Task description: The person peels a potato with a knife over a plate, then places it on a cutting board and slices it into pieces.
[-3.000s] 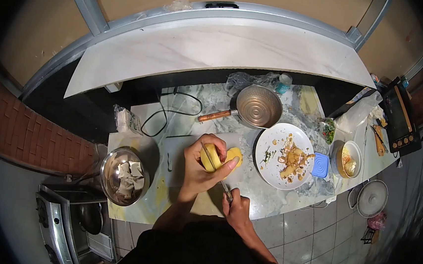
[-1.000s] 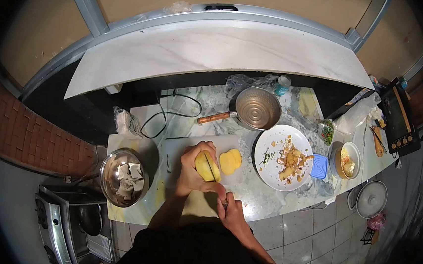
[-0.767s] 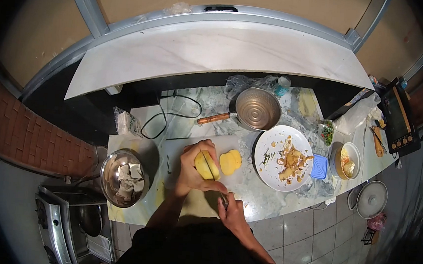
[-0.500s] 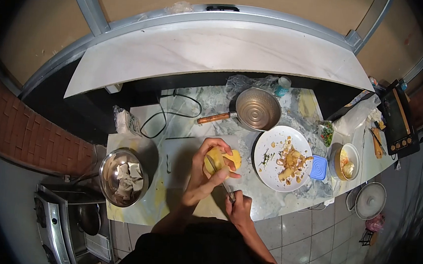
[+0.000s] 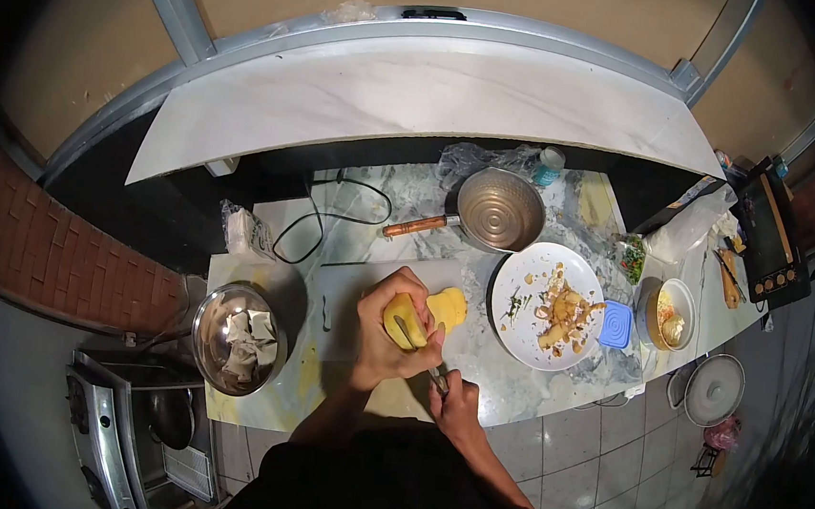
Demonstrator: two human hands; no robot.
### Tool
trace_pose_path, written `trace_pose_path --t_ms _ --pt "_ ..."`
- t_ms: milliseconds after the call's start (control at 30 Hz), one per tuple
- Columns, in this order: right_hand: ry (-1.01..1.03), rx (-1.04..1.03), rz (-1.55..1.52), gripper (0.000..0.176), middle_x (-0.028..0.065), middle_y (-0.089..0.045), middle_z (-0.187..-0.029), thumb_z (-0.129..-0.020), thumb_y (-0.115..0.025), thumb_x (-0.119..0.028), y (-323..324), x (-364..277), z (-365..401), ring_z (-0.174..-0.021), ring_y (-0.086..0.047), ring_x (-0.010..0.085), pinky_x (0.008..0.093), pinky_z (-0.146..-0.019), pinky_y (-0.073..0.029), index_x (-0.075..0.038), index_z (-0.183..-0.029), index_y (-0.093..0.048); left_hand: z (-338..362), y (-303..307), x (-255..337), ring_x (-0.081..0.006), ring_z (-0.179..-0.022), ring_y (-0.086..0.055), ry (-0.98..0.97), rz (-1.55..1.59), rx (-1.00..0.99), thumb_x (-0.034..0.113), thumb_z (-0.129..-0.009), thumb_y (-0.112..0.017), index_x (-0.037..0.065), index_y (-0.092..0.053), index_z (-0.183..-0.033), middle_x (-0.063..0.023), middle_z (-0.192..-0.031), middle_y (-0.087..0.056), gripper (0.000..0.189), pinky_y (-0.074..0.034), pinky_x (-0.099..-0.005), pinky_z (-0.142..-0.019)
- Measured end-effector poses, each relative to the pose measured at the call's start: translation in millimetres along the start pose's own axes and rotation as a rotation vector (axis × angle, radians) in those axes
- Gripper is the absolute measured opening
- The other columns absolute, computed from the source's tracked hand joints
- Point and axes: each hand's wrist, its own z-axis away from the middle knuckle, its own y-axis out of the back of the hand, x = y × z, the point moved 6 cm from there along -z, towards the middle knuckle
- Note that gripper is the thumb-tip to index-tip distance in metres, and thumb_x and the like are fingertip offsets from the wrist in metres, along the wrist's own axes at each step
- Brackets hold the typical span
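Note:
My left hand is closed around a yellow peeled potato, above a pale cutting board. In my right hand, nearer to my body, is a knife gripped by its handle. Its blade runs up toward the left hand, and most of it is hidden behind the fingers and potato. Yellow potato slices lie on the board just right of the left hand.
Right of the board is a white plate with peelings. Behind stands a saucepan with a wooden handle. A steel bowl is at left; a blue lid and another bowl are at right. A cable lies behind.
My left hand has turned and closed more tightly over the potato, uncovering the slices on the board. My right hand with the knife has shifted slightly.

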Motion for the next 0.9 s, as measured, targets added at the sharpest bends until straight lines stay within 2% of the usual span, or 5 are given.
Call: trace_pose_path --t_ms 233,433,500,600,900 --pt "-0.014 -0.012 0.0 0.02 0.0148 -0.053 -0.054 -0.078 -0.063 -0.001 -2 1 1 -0.045 -0.055 0.034 0.0383 -0.043 -0.042 0.0 -0.077 -0.043 -8 6 18 -0.0131 -0.058 -0.05 -0.384 -0.283 -0.093 0.003 -0.058 -0.073 0.002 -0.053 -0.078 -0.0052 -0.07 -0.05 0.028 -0.043 -0.0263 -0.056" --pt "0.025 0.041 0.008 0.019 0.015 -0.053 -0.055 -0.077 -0.063 0.001 3 7 -1 -0.046 -0.056 0.0334 0.0386 -0.044 -0.043 -0.001 -0.077 -0.044 -3 -2 10 -0.0158 -0.079 -0.053 -0.096 0.116 0.026 0.013 -0.068 -0.075 0.001 -0.05 -0.1 -0.0104 -0.094 -0.05 0.042 -0.051 -0.0325 -0.071" --pt "0.026 0.036 0.021 0.019 0.015 -0.053 -0.055 -0.076 -0.063 0.001 4 12 0 -0.046 -0.056 0.0334 0.0387 -0.044 -0.043 -0.001 -0.077 -0.044 3 -12 1 -0.0154 -0.084 -0.052 0.259 0.321 0.03 0.013 -0.074 -0.072 0.002 -0.046 -0.109 -0.0115 -0.103 -0.046 0.045 -0.052 -0.0331 -0.077" --pt "0.027 0.038 0.045 0.019 0.0151 -0.054 -0.055 -0.076 -0.062 0.0 5 16 1 -0.047 -0.057 0.0337 0.039 -0.045 -0.043 -0.001 -0.077 -0.044 4 -12 -2 -0.0107 -0.082 -0.05 0.345 0.406 0.007 0.011 -0.077 -0.071 0.003 -0.047 -0.104 -0.0089 -0.098 -0.047 0.037 -0.05 -0.0265 -0.072" --pt "-0.025 -0.01 0.044 0.019 0.0151 -0.053 -0.054 -0.077 -0.062 0.0 -2 16 8 -0.046 -0.055 0.0349 0.0394 -0.044 -0.043 -0.001 -0.079 -0.043 -5 4 -3 -0.0074 -0.073 -0.046 0.056 0.051 -0.033 -0.002 -0.063 -0.071 0.005 -0.05 -0.085 -0.0037 -0.087 -0.045 0.031 -0.043 -0.0246 -0.069"
